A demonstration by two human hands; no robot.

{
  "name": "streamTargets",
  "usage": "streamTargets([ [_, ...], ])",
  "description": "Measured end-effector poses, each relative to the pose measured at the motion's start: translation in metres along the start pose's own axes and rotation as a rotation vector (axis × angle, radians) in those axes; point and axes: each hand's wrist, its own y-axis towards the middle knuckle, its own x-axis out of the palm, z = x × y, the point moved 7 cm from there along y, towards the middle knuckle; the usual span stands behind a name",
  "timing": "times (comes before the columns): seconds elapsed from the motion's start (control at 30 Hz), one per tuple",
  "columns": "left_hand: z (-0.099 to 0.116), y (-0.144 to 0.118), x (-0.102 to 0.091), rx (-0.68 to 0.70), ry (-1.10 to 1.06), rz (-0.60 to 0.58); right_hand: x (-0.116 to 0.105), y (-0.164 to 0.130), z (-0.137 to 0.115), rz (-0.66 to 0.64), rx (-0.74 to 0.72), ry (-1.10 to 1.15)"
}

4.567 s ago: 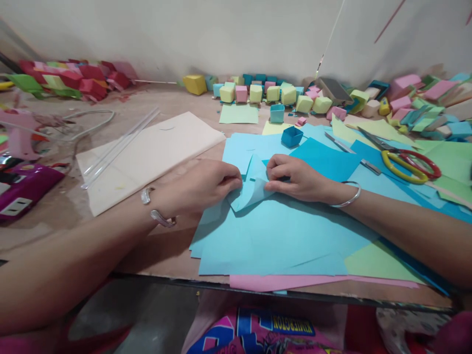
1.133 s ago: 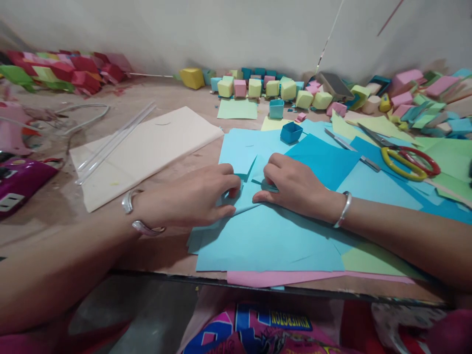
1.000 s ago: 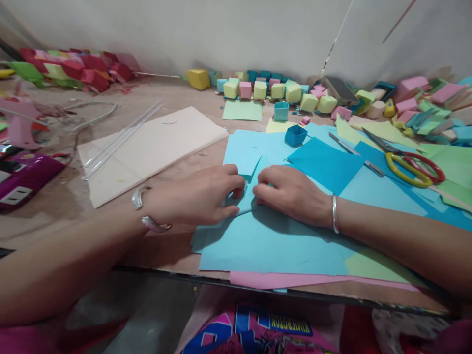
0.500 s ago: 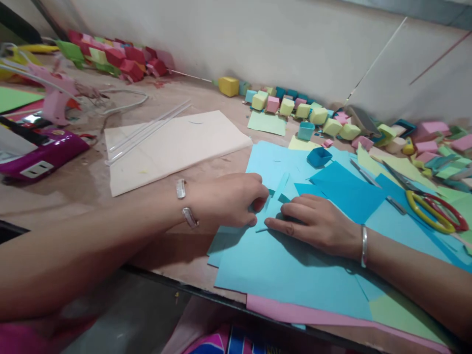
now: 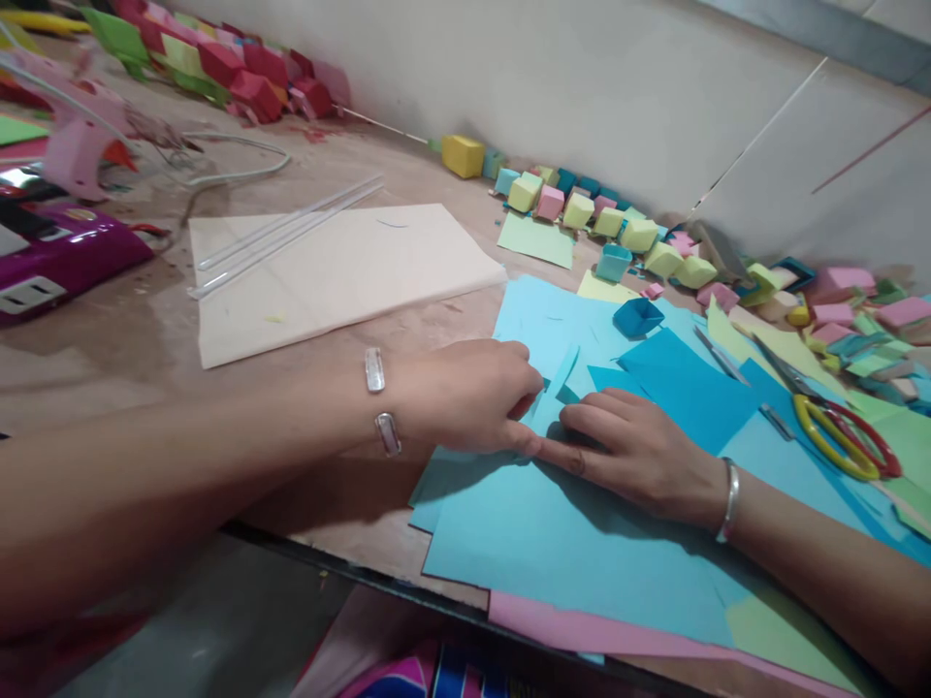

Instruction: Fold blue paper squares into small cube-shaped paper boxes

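My left hand (image 5: 476,396), with a silver cuff on its wrist, is closed with curled fingers at a narrow light blue paper strip (image 5: 562,374). The strip lies over light blue sheets (image 5: 553,538), and a darker blue flap (image 5: 568,395) shows beside it. My right hand (image 5: 640,451), wearing a silver bangle, lies on the sheets with its index finger stretched out. That fingertip meets my left thumb at the near end of the strip; the contact itself is hidden. A dark blue sheet (image 5: 694,388) and a small blue paper box (image 5: 638,317) lie just beyond my right hand.
Scissors (image 5: 836,436) with yellow and red handles and a cutter (image 5: 777,422) lie right. Small paper boxes (image 5: 578,210) line the wall. Clear sticks (image 5: 291,233) rest on a cream sheet (image 5: 349,291). A pink glue gun (image 5: 80,136) and purple socket box (image 5: 73,257) stand left.
My left hand has shifted slightly right, and its thumb now touches my right index fingertip. My right hand stays nearly in place. The view has tilted a little.
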Motion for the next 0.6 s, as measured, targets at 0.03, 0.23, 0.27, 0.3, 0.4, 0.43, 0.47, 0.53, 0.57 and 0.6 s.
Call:
streamTargets([
  [0.03,-0.0003,0.0003,0.0001,-0.010,0.000,0.004,0.0004,-0.0001,0.0008,-0.001,0.006,0.012],
  [0.23,-0.0010,0.0014,0.0027,-0.031,-0.003,-0.011,0.0031,-0.0004,0.0069,0.014,0.032,0.160],
  [0.27,-0.0011,0.0014,0.0027,-0.033,-0.006,-0.011,0.0034,-0.0005,0.0081,0.017,0.038,0.180],
  [0.3,-0.0011,0.0014,0.0024,-0.033,-0.008,-0.010,0.0035,-0.0006,0.0093,0.016,0.045,0.197],
  [0.4,-0.0002,0.0010,0.0012,-0.017,0.002,-0.005,0.0016,0.0001,0.0099,0.009,0.046,0.225],
  [0.43,0.0003,0.0009,0.0007,-0.009,0.007,-0.002,0.0008,0.0006,0.0093,0.002,0.042,0.227],
  [0.47,0.0007,0.0008,0.0003,-0.001,0.011,0.000,0.0001,0.0012,0.0084,-0.007,0.038,0.227],
  [0.53,0.0007,0.0008,0.0003,0.008,0.011,-0.003,-0.0007,0.0025,0.0066,-0.026,0.033,0.224],
  [0.57,0.0002,0.0009,0.0006,0.007,0.008,-0.007,-0.0003,0.0031,0.0059,-0.038,0.035,0.222],
  [0.6,-0.0006,0.0011,0.0011,0.004,0.001,-0.012,0.0005,0.0035,0.0053,-0.052,0.038,0.220],
])
